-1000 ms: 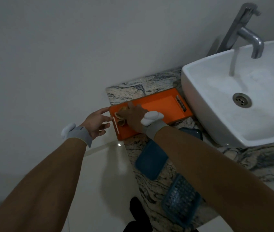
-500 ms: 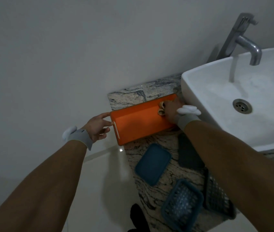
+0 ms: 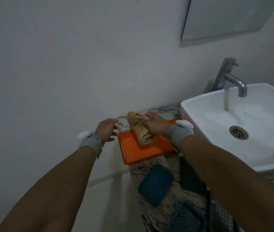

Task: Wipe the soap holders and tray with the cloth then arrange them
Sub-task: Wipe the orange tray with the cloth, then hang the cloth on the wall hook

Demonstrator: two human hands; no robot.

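The right forearm covered much of the counter [image 3: 151, 213] at 5 o'clock, hiding most of one dark piece beside the blue lid [image 3: 155, 185]. Two mesh soap holders [image 3: 188, 220] sat at 5 o'clock too, both cut by the lower frame edge; the dim light made their shape hard to read. The tray's [image 3: 138, 150] far right corner was lost behind the right wrist, and its underside was not visible.

Right hand [image 3: 155, 123], near 12 o'clock of the tray, was closed around the upper end of the tan cloth [image 3: 140, 129]. The cloth was lifted; its rolled lower end hung down over the tray's middle, and whether it touched the orange surface could not be told. Left hand [image 3: 107, 129], at 9 o'clock of the tray, had fingers loosely spread and held nothing; the fingertips were just beside the tray's left rim, contact unclear.

The tray lay on the counter's left end, between the wall and the white sink [image 3: 216, 134], its near left corner overhanging the edge. Water ran from the tap [image 3: 231, 79] into the basin.

Half a second before, the right hand pressed the bunched cloth on the tray's far right end near the sink; now the cloth was raised and unrolled toward the tray's centre. The left hand had been set against the left edge, and now stood a little higher.
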